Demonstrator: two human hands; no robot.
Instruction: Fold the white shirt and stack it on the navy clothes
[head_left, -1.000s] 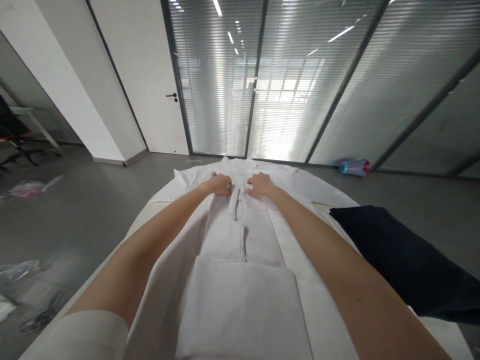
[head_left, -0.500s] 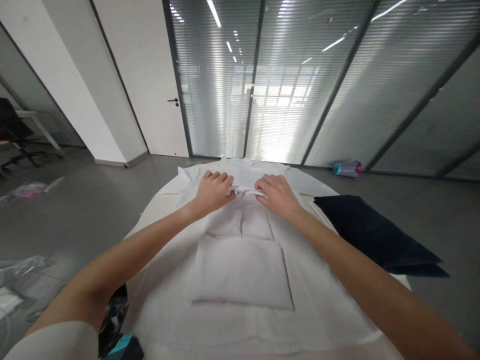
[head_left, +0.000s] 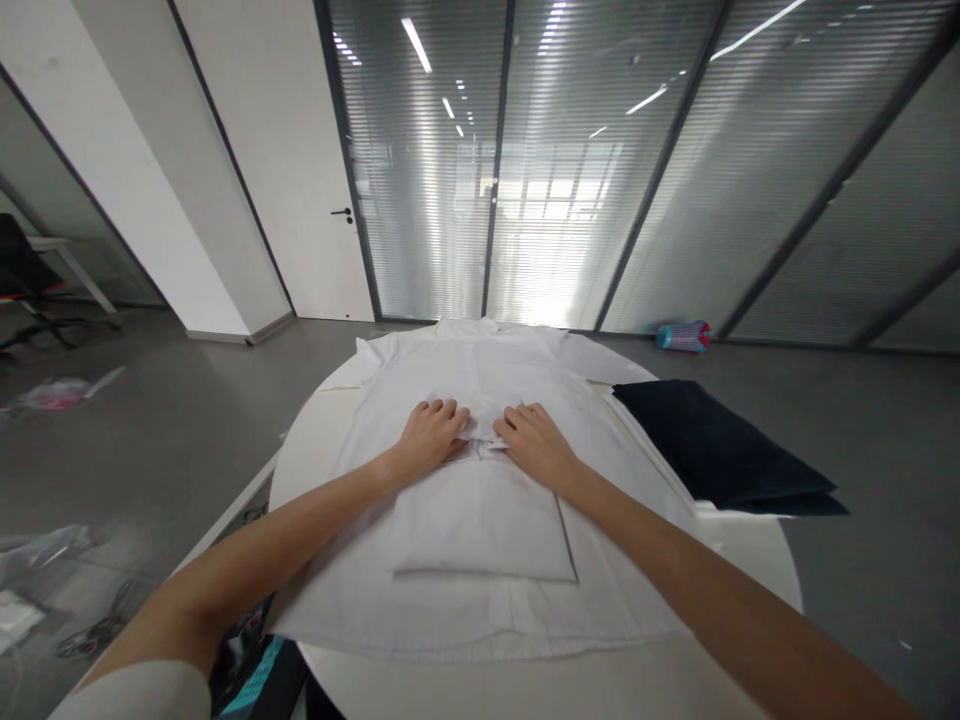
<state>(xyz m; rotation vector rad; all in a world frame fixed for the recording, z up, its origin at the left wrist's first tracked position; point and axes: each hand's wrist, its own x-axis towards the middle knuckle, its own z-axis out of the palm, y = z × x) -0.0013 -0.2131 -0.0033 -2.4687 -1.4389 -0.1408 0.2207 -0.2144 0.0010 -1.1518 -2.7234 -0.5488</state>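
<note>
A white shirt (head_left: 465, 365) is spread flat on a round white table (head_left: 319, 425), its collar at the far side. On its lower half lies a folded white garment (head_left: 484, 530), roughly rectangular, whose exact kind I cannot make out. My left hand (head_left: 433, 432) is closed on the far edge of this folded garment, palm down. My right hand (head_left: 529, 438) grips the same edge a short way to the right, fingers curled over it. Between the hands the cloth is slightly bunched. The fingertips are partly hidden in the white fabric.
Dark navy folded cloth (head_left: 720, 445) overhangs the table's right edge. A black and teal box (head_left: 259, 680) is below at the near left. Plastic wrapping (head_left: 45, 550) and cables (head_left: 97, 630) lie on the floor at left. Glass partitions stand beyond the table.
Both hands have come down and nearer to me, lowering the raised edge of the folded garment. The view has shifted slightly, and more of the spread shirt and table shows.
</note>
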